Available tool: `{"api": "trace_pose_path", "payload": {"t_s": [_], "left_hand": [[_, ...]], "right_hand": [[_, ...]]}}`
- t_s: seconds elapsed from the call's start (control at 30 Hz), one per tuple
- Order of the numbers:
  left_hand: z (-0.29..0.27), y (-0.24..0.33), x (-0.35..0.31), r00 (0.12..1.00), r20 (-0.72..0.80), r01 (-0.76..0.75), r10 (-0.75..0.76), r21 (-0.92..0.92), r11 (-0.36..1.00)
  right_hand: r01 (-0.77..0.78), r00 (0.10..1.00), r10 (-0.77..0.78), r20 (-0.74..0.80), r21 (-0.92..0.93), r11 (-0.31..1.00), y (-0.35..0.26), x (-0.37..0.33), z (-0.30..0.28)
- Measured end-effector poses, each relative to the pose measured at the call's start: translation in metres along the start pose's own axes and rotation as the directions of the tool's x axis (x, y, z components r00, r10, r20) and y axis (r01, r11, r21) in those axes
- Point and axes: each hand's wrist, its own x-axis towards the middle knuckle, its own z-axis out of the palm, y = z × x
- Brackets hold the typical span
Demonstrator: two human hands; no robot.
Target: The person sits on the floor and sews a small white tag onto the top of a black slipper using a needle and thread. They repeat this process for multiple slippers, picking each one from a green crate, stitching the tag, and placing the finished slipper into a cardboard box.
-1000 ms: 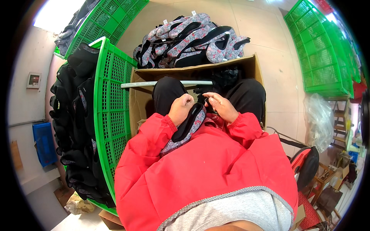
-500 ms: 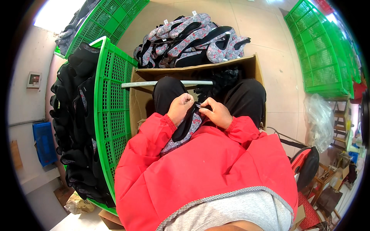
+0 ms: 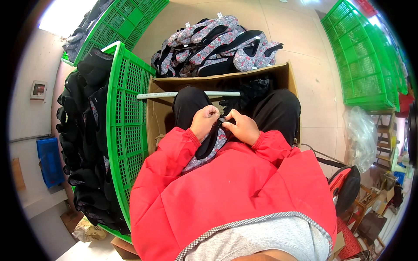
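Note:
A padded fabric piece (image 3: pixel 214 147), floral on one side and black on the other, lies across my lap between the red sleeves. My left hand (image 3: pixel 203 123) is closed at the piece's upper black end, its fingertips pinched together. Close on its right, my right hand (image 3: pixel 244 128) is closed too, thumb and forefinger together. At its fingertips shows a small dark grey thing, too small to tell its kind. The two hands nearly meet above the lap, and the palms hide part of the fabric.
An open cardboard box (image 3: pixel 289 77) stands around my knees, with a pale bar (image 3: pixel 159 95) across it and black material inside. Beyond lies a pile of floral padded pieces (image 3: pixel 217 43). A green crate (image 3: pixel 130 108) with black pieces stands left; other green crates (image 3: pixel 359 65) stand right.
My right hand has shifted slightly up and left, toward the left hand. The grey thing at its fingertips shows less. My left hand stays almost where it was.

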Motion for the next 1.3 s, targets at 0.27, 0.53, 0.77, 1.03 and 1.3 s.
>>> {"api": "trace_pose_path", "payload": {"t_s": [0.27,0.53,0.77,1.03,1.3], "left_hand": [[0.002,0.000,0.001,0.999,-0.050,-0.007,0.009,0.032,0.999],[0.003,0.005,-0.001,0.998,-0.068,0.009,-0.006,0.052,0.999],[0.005,0.007,-0.002,0.997,-0.071,0.032,-0.029,0.048,0.998],[0.005,0.002,0.000,0.996,-0.085,0.013,-0.007,0.071,0.997],[0.007,0.005,0.000,0.995,-0.097,0.016,-0.009,0.076,0.997]], "right_hand": [[-0.014,0.998,0.018,-0.064,0.060,0.998,-0.002,-0.007,0.007],[-0.044,0.991,0.055,-0.124,0.091,0.995,0.004,-0.008,0.018],[-0.045,0.988,0.057,-0.142,0.085,0.995,0.005,-0.007,0.021],[-0.060,0.989,0.063,-0.137,0.028,0.998,-0.002,-0.007,0.018],[-0.065,0.991,0.067,-0.114,0.019,0.998,-0.001,-0.007,0.018]]}}
